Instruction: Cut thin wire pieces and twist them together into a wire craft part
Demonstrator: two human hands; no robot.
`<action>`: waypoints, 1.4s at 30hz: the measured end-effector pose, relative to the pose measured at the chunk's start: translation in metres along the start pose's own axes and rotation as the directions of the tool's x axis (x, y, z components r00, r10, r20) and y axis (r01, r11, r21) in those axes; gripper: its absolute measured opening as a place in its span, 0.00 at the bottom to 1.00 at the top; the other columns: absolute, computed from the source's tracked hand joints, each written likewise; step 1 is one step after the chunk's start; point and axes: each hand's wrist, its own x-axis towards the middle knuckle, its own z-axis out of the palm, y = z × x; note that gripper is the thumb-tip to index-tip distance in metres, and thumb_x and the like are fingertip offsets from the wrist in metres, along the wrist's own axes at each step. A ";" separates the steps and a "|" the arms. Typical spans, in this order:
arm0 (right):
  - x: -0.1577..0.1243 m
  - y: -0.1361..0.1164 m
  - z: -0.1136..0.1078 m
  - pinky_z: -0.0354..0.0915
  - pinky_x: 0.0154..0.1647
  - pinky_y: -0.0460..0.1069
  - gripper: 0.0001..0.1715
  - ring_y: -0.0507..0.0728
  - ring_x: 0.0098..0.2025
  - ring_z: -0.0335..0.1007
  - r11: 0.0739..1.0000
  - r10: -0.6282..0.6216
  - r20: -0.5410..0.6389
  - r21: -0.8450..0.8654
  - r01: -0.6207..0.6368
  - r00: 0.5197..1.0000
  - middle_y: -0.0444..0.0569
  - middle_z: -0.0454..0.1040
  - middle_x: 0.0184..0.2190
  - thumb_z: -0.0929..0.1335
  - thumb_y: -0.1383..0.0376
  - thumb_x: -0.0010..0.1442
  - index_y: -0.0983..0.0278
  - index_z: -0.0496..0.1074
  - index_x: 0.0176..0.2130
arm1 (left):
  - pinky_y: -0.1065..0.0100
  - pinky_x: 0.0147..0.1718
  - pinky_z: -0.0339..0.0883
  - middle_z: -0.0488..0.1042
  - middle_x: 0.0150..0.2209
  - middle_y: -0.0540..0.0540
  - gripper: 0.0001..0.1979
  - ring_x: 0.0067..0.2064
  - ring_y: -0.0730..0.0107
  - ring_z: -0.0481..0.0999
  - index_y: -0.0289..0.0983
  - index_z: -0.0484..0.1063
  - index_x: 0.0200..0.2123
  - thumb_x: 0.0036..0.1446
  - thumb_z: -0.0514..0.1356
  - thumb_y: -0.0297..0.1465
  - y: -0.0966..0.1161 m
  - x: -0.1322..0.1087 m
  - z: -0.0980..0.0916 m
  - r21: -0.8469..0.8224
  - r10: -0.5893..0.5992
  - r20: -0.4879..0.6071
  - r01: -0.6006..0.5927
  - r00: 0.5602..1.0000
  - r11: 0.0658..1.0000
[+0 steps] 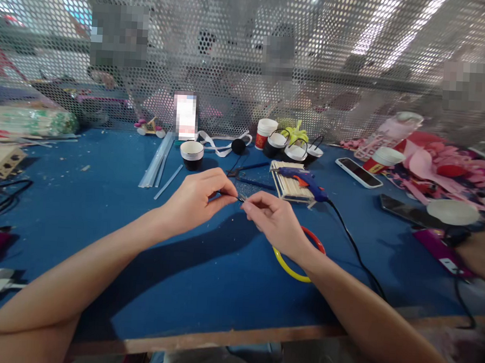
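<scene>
Blue felt (101, 239) lies under both hands. We pinch a thin dark piece (241, 198) between left hand (196, 201) and right hand (275, 221), one end each. We judge this a fine-fitting step; next move calls for steady fingertips. Glue gun (303, 179) lies just beyond.

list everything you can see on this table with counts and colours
table: 1, blue, under everything
mesh screen: 1, grey, behind table
glue gun: 1, blue, centre, by stick bundle
stick bundle: 1, pale wood, centre
glue sticks: several, clear, left of centre
black cups: 4, white inside, back centre
phones: 2, white and black, right
hoop: count unclear, red and yellow, under right wrist
thin piece: 1, dark, between fingertips
left hand: pinches thin piece
right hand: pinches thin piece
</scene>
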 end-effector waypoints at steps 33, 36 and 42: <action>0.000 0.001 0.002 0.51 0.21 0.43 0.13 0.46 0.23 0.52 0.992 -0.056 -0.036 -0.111 0.052 0.998 0.41 0.60 0.21 0.63 0.59 0.58 0.66 0.65 0.27 | 0.74 0.31 0.64 0.70 0.31 0.46 0.07 0.33 0.75 0.70 0.33 0.71 0.34 0.57 0.54 0.28 0.005 -0.002 -0.011 0.238 0.133 0.123 -0.159 0.984 0.958; 0.000 0.001 0.002 0.52 0.22 0.43 0.13 0.47 0.23 0.52 0.985 -0.088 -0.037 -0.154 0.081 0.995 0.41 0.61 0.21 0.63 0.60 0.58 0.65 0.65 0.27 | 0.74 0.31 0.64 0.70 0.31 0.46 0.08 0.33 0.74 0.70 0.33 0.72 0.33 0.57 0.54 0.28 0.006 -0.002 -0.013 0.240 0.149 0.145 -0.181 0.978 0.954; -0.002 0.000 0.002 0.52 0.22 0.43 0.11 0.47 0.23 0.52 0.959 -0.164 0.000 -0.235 0.160 0.986 0.41 0.61 0.21 0.62 0.63 0.58 0.65 0.65 0.26 | 0.74 0.32 0.64 0.70 0.32 0.45 0.07 0.34 0.75 0.70 0.32 0.71 0.34 0.57 0.53 0.27 0.003 -0.001 -0.011 0.213 0.141 0.117 -0.163 0.983 0.963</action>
